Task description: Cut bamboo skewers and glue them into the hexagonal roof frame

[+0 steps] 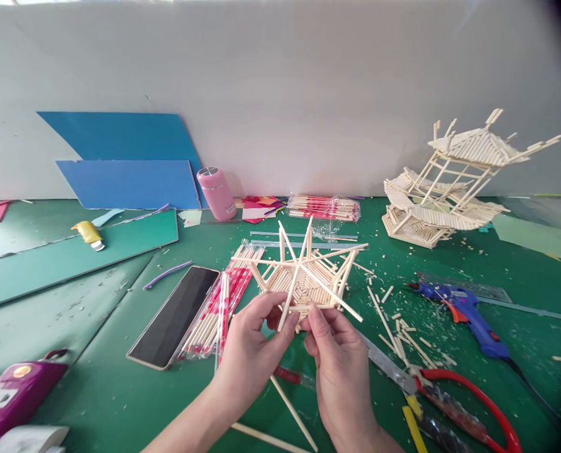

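Just in front of me is a model made of pale wooden sticks (304, 286), with a flat base, uprights and longer sticks crossing like a star on top. At its near edge a short wooden stick (314, 307) lies crosswise between my two hands. My left hand (256, 333) is closed at the model's near left, thumb beside the end of a sloping roof stick. Thumb and fingers of my right hand (334, 352) pinch the short stick at its right part. My fingers hide some of the model's front edge.
A blue glue gun (469, 314), red-handled scissors (464, 402) and stick offcuts (407, 333) lie right. Behind them stands a stick pavilion (450, 182). On the left are a phone (177, 318), bagged sticks (219, 308) and a yellow-handled tool (88, 234); a pink bottle (217, 194) stands behind.
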A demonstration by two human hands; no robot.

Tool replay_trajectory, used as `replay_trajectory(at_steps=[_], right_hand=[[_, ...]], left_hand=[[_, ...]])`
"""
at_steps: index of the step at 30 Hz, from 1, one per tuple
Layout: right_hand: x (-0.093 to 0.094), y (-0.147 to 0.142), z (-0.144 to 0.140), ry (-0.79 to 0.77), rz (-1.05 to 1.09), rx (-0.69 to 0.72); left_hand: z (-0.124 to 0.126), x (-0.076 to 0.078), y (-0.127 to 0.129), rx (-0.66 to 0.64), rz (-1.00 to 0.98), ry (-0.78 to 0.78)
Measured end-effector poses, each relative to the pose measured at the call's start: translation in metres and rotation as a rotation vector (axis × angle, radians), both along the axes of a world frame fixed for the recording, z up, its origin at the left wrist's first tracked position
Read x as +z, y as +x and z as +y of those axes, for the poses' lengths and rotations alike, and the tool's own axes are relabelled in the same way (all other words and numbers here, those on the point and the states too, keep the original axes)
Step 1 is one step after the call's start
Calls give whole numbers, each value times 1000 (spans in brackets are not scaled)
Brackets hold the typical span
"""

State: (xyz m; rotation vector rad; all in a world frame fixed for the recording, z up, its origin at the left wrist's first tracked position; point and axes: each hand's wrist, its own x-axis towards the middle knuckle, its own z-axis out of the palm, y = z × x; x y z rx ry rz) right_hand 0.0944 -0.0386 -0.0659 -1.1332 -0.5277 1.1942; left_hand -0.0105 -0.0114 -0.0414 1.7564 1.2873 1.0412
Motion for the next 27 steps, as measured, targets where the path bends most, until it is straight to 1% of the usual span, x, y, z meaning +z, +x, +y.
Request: replay_trajectory(at_steps=[5, 9, 18, 23, 27], right_hand=[[2, -1, 2, 6, 0, -5], [1, -1, 1, 10, -10, -7], [3, 0, 1, 6, -19, 2], [3, 0, 2, -3, -3, -4], [3, 1, 0, -15, 32, -4]], left_hand=[[1, -3, 0, 13, -31, -37], [3, -7, 0, 14, -97, -73], [6, -1, -3, -42, -230, -188], [10, 0, -4, -90, -298, -241], [7, -4, -7, -53, -285, -235]])
